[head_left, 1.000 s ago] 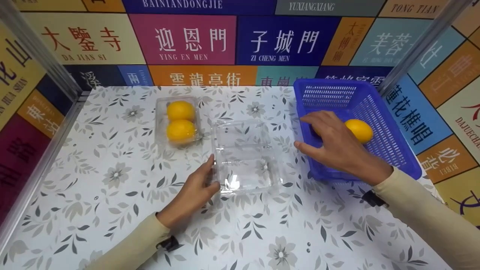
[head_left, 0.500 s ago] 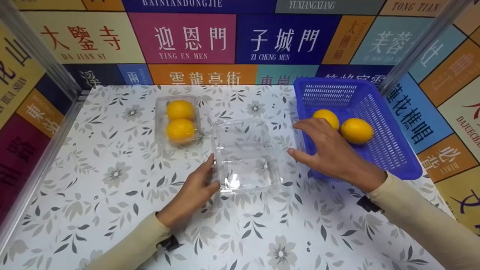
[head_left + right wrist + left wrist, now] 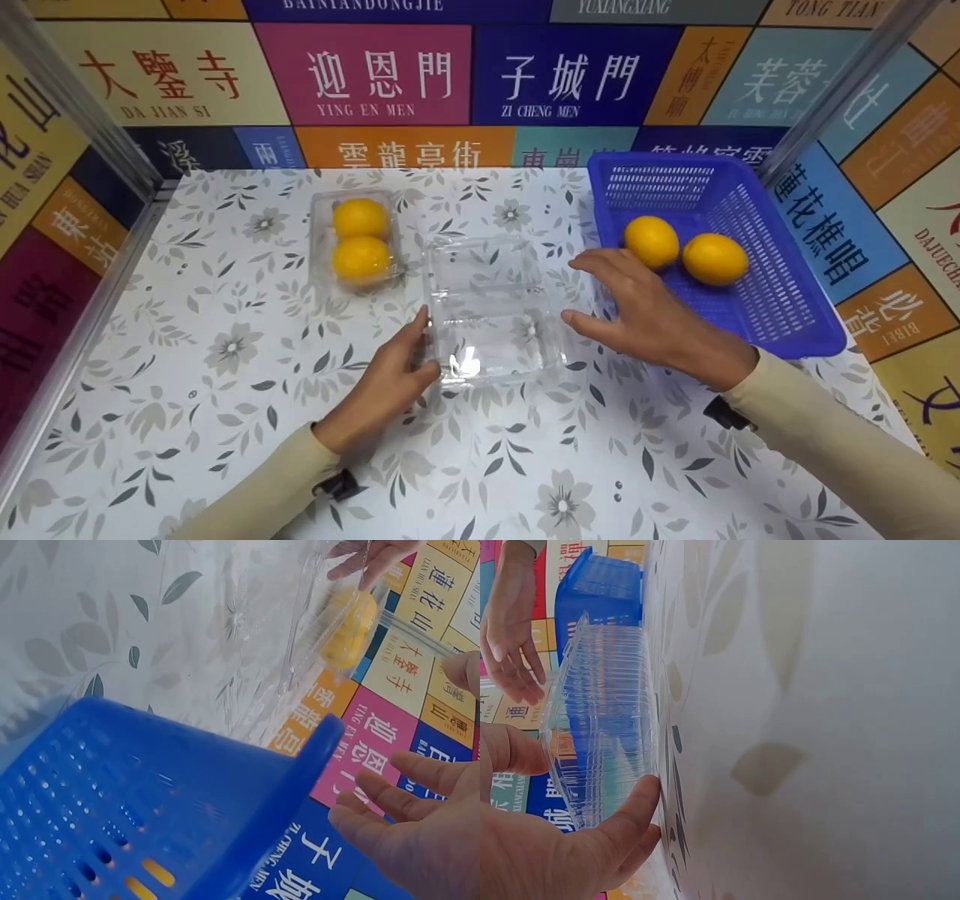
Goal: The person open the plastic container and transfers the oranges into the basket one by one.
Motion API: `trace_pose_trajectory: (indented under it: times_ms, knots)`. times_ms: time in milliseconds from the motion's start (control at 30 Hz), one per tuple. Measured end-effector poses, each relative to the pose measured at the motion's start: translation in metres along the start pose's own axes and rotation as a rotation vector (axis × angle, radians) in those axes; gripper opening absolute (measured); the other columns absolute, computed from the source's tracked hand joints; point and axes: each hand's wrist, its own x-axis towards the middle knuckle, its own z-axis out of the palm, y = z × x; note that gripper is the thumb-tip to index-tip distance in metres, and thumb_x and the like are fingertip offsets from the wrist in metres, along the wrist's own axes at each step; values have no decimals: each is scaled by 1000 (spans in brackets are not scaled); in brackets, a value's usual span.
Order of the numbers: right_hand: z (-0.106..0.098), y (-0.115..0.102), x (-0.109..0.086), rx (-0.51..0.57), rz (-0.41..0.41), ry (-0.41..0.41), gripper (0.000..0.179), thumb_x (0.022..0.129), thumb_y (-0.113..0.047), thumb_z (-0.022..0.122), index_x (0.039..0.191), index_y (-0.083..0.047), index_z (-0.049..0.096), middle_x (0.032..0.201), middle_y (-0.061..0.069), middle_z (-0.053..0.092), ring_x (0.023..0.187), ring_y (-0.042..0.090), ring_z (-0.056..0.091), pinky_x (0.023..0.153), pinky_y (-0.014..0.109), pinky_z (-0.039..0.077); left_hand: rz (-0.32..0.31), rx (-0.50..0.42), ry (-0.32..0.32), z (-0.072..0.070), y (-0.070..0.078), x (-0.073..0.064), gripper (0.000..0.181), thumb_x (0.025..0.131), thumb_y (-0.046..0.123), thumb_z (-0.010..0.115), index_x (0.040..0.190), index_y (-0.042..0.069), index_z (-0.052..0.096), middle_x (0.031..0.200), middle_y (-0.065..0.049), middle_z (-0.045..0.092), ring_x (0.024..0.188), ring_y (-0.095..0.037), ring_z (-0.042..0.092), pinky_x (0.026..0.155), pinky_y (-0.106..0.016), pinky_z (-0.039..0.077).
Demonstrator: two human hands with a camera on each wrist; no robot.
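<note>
A clear plastic fruit container (image 3: 487, 337) lies on the table in the middle of the head view, nothing inside it. My left hand (image 3: 386, 386) holds its left side, thumb at the rim and fingers low by the base in the left wrist view. My right hand (image 3: 649, 319), fingers parted and bent loosely with nothing between them, hovers by the left wall of a blue plastic basket (image 3: 810, 300). Inside the basket lie two yellow, lemon-like fruits, one (image 3: 651, 242) beside the hand and the other (image 3: 715, 259) to its right.
Behind and left of the middle container stands another clear container (image 3: 321, 262) with two yellow fruits (image 3: 361, 259) in it. A white floral cover (image 3: 232, 420) spans the table. Printed panels (image 3: 367, 75) with metal corner posts rise at the back and sides.
My right hand has moved left and toward me, from over the basket to its left edge, uncovering the left fruit. The left hand and the container have stayed in place.
</note>
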Motion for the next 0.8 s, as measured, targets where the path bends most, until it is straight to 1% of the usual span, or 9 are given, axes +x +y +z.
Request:
trace_pose_trajectory:
  times_ms: [67, 267, 367, 467, 600, 800]
  knots:
    - [2, -1, -1, 9, 7, -14, 63, 96, -28, 86, 145, 3, 63, 147, 21, 62, 136, 38, 57, 117, 56, 47, -1, 0, 2, 0, 0, 0, 88, 95, 5, 62, 173, -2, 23, 161, -28, 54, 136, -36, 60, 111, -53, 49]
    - [8, -3, -4, 42, -1, -49, 61, 98, -29, 84, 146, 1, 62, 148, 18, 62, 137, 35, 58, 118, 54, 47, 8, 0, 3, 0, 0, 0, 88, 95, 5, 63, 172, -3, 23, 163, -29, 51, 141, -38, 58, 113, -54, 48]
    - [12, -4, -5, 56, -3, -60, 60, 98, -29, 84, 146, 0, 62, 147, 16, 62, 137, 34, 59, 118, 54, 48, 8, 1, 5, 1, 0, 0, 88, 94, 4, 62, 172, -3, 23, 162, -29, 52, 141, -38, 58, 112, -53, 49]
    - [16, -4, -6, 58, -9, -59, 60, 98, -29, 84, 145, 0, 63, 146, 16, 63, 135, 34, 61, 116, 54, 50, 5, 3, 7, 1, 0, 1, 88, 94, 4, 63, 172, -3, 23, 161, -29, 54, 137, -37, 60, 110, -52, 50]
    - [23, -6, -6, 68, -23, -50, 58, 97, -27, 85, 143, 1, 64, 144, 17, 64, 133, 34, 62, 114, 53, 51, 7, -1, 10, 1, 1, 0, 88, 94, 3, 64, 172, -3, 23, 162, -30, 52, 134, -37, 61, 110, -52, 50]
    - [33, -9, -7, 93, -25, -71, 57, 97, -27, 84, 143, 0, 64, 144, 15, 64, 134, 33, 61, 116, 51, 50, 0, -9, 14, 1, 1, 0, 88, 94, 3, 65, 172, -3, 24, 163, -30, 50, 136, -37, 59, 113, -53, 49]
